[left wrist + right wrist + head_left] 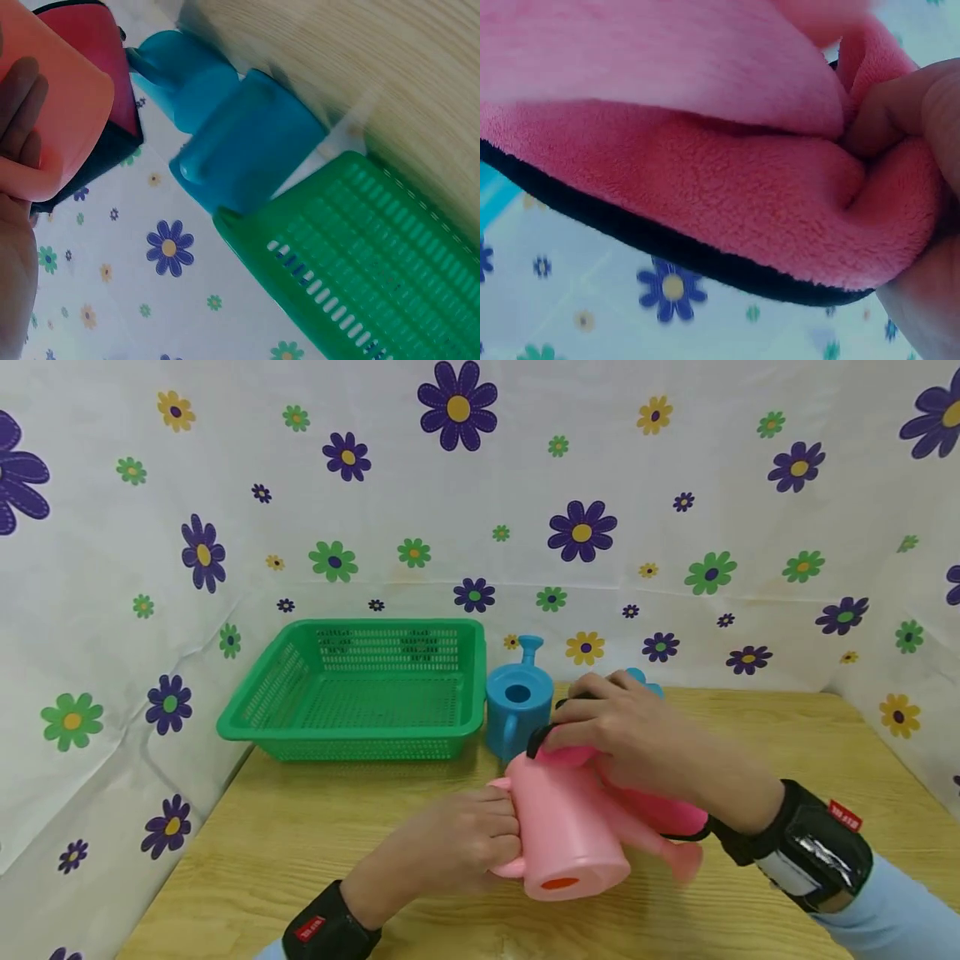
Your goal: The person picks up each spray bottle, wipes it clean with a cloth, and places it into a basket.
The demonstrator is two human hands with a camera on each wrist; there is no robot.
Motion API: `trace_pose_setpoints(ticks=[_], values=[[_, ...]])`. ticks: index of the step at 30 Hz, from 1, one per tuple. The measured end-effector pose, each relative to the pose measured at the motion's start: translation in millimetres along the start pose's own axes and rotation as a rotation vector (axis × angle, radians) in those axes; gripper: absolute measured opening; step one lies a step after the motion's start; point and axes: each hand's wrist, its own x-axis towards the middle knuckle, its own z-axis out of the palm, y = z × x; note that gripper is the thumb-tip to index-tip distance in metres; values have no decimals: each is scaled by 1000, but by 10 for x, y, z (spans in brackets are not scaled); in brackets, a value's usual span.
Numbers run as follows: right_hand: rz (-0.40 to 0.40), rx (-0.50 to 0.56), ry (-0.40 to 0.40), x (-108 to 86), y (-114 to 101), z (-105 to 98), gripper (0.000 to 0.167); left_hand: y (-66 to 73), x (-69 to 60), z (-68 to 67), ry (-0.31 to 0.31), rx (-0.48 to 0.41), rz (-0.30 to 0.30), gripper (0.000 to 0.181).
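Note:
A pink watering can (566, 827) is tipped over, its top with the filling hole turned down toward me and its spout pointing lower right. My left hand (468, 835) grips it by the handle. Against the can's raised base, my right hand (630, 735) holds a pink cloth (727, 202) with black edging; its fingers pinch a fold of it in the right wrist view. Part of the cloth hangs behind the can. Just beyond the hands stands a blue watering can (519, 706). A second blue can (187, 79) is mostly hidden behind my right hand in the head view.
A green perforated basket (352, 747) sits at the back left of the wooden table (337, 810), close beside the nearer blue can. A white flower-print sheet (517, 477) hangs behind and along both sides.

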Motion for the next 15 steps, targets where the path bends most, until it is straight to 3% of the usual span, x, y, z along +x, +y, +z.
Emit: trace_pose_setpoints(ticks=[6,10,15], values=[[6,-30,-57,-10,-130,164,36,70,30,49,-75,31,-27,31],[-22,-62,-28,-55,-180,160,34,64,14,66,-101,52,-35,27],[-77,-58,-49,-151,-313,123,41,27,-35,94,-120,78,-60,22]])
